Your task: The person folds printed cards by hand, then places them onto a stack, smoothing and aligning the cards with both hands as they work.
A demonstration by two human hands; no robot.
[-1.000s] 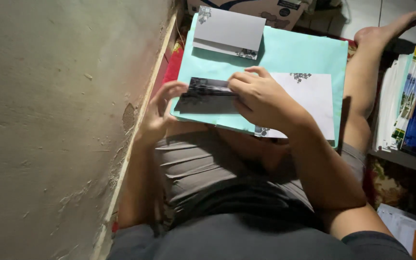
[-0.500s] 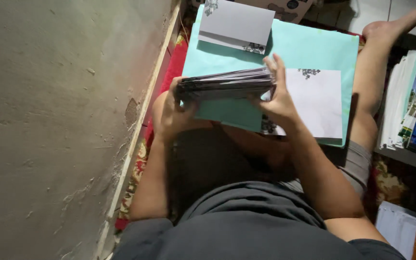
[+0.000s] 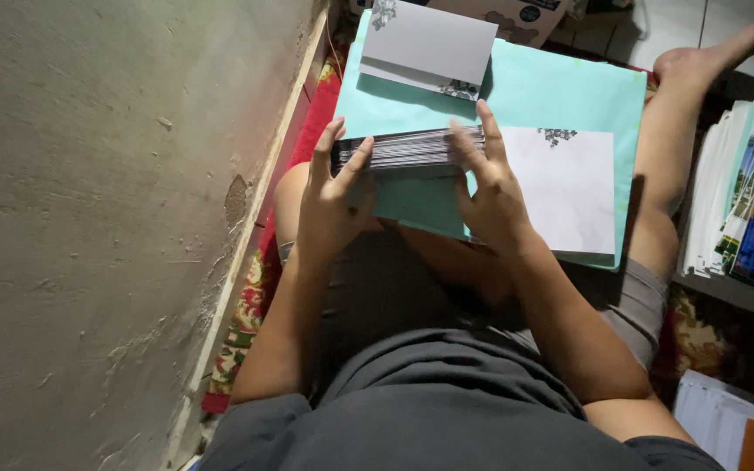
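Note:
I sit on the floor with a turquoise board (image 3: pixel 569 92) across my lap. Both hands grip a thick stack of cards (image 3: pixel 407 148) edge-on above the board. My left hand (image 3: pixel 333 196) clasps the stack's left end, fingers spread along its side. My right hand (image 3: pixel 486 187) clasps the right end. A folded white card (image 3: pixel 429 44) with a dark floral corner lies at the board's far edge. Another white card (image 3: pixel 565 187) with a floral print lies flat to the right of my right hand.
A rough plaster wall (image 3: pixel 106 218) runs close along my left. A red patterned mat (image 3: pixel 250 296) lies under me. Stacked booklets and papers (image 3: pixel 743 201) stand to the right, a cardboard box (image 3: pixel 508 17) at the far end, more paper (image 3: pixel 735 419) at lower right.
The stack, held flat under my right hand a second ago, is now turned edge-on and squared between both hands. My right hand moved from on top to the stack's right end.

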